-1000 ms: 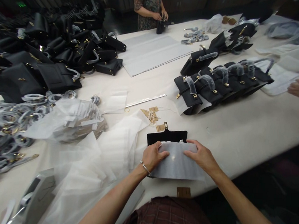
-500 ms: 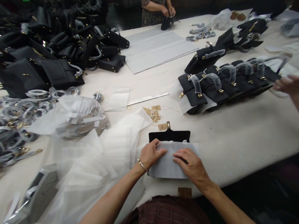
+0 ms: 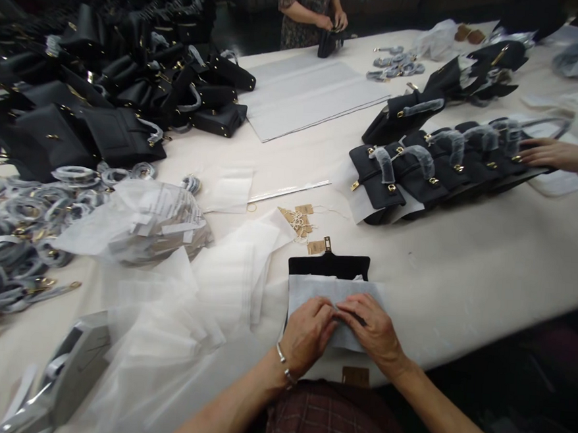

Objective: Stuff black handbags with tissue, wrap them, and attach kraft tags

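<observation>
A black handbag [image 3: 310, 265] lies before me, its flap opened away from me and a gold clasp at the flap's tip. A pale sheet of wrapping paper [image 3: 308, 286] covers its front. Over the middle of that paper, my left hand [image 3: 306, 336] is closed, its fingertips bent together. My right hand [image 3: 374, 331] meets it from the other side, thumb and fingers pinched, with a small dark patch beneath them. What the fingertips hold is hidden. Small brown tags with white strings [image 3: 298, 222] lie just beyond the flap.
To my left are translucent sheets [image 3: 220, 277], a plastic bag [image 3: 144, 223], wrapped straps [image 3: 14, 243] and a grey dispenser [image 3: 78, 367]. Black bags [image 3: 119, 92] are heaped behind. A row of black handbags [image 3: 435, 167] stands right, touched by another person's hand [image 3: 555, 154]. Another person [image 3: 308, 13] works across the table.
My left hand has moved from the paper's upper left edge down to its middle, beside my right hand. The other person's hand at right has come onto the row of handbags.
</observation>
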{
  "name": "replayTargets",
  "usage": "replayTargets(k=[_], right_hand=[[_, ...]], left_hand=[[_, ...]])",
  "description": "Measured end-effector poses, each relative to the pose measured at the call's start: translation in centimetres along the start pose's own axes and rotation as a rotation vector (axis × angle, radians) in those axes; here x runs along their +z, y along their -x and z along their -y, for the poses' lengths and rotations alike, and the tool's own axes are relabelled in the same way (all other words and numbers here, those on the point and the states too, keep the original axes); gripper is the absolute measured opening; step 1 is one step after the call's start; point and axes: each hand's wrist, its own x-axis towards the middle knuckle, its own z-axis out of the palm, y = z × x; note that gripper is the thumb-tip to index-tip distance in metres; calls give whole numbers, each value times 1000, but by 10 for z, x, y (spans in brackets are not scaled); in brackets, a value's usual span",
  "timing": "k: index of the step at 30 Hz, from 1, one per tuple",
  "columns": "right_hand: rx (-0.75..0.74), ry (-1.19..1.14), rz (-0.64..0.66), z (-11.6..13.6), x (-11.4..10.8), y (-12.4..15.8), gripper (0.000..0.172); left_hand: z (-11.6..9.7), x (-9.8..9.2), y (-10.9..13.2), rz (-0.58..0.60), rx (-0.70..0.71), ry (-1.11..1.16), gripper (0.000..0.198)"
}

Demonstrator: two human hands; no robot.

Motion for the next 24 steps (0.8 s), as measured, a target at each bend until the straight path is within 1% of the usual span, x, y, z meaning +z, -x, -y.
replayTargets(k=[3,7,11,14,18,21,24], right_hand=[[-9,-2,9,0,-1,1,12],[-18,-13,18,-1,0,4,10],[9,-37,80,-8,3,5,8],[81,-59,189,-14,4,1,9],[237,-93,352,-18,2,-8,4],[342,-117,432,-19,3,-12,6],[415,-162,475,-20,5,-13,9]], left_hand=[[2,-4,-9,38,-47,-13,13],[3,-7,-18,146,-106,-7,11],[4,-5,-20,203,-151,-5,16],[4,-6,-23,240,-190,-50,17],[8,-6,-29,274,-202,-38,15],[15,-2,-31,278,-188,0,16],[21,3,-32,268,-204,53,17]])
